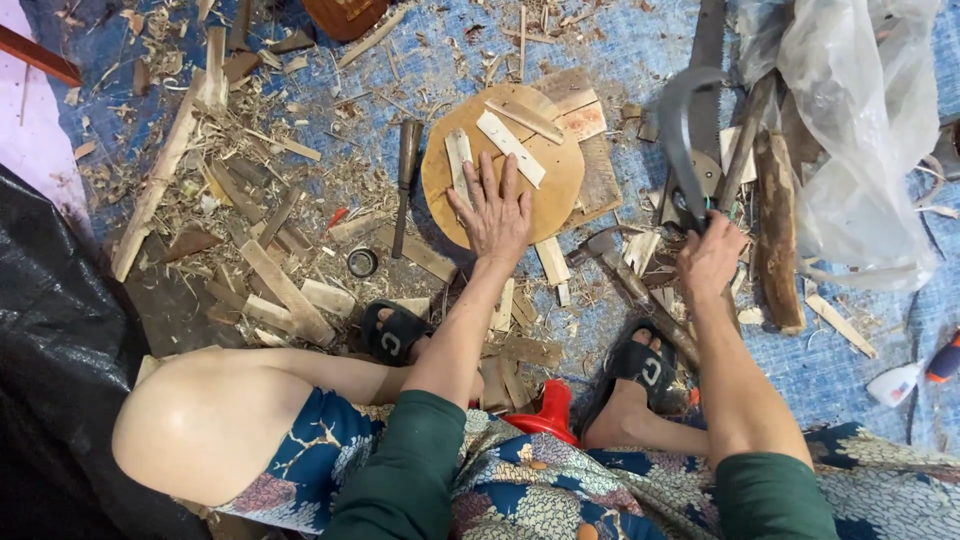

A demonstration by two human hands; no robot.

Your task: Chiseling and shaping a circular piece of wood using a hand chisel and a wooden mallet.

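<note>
My left hand (pixel 493 215) lies flat, fingers spread and gripping nothing, on the near edge of a round wooden board (pixel 500 165) that sits on the blue mat (pixel 440 60) in the middle of the scene. Three pale wooden strips (pixel 510 148) rest on the board just beyond my fingertips, one upright at the left and two slanting across the far half. My right hand (pixel 708 255) is to the right of the board, fist closed around the handle of a curved dark blade (pixel 676 130), whose hook arcs up and away toward the far side. A wood-handled chisel (pixel 404 180) lies just left of the board, pointing near to far, and a small metal ring (pixel 361 262) sits near its near end. Farther left, offcuts and shavings (pixel 250 200) are heaped over the mat. Right of the blade a rough brown length of wood (pixel 778 240) lies beside a crumpled clear plastic bag (pixel 860 120). Near me, my feet in black sandals (pixel 640 365) flank a red plastic stool (pixel 548 412), and a white bottle with a blue and orange cap (pixel 915 375) lies at the far right.
</note>
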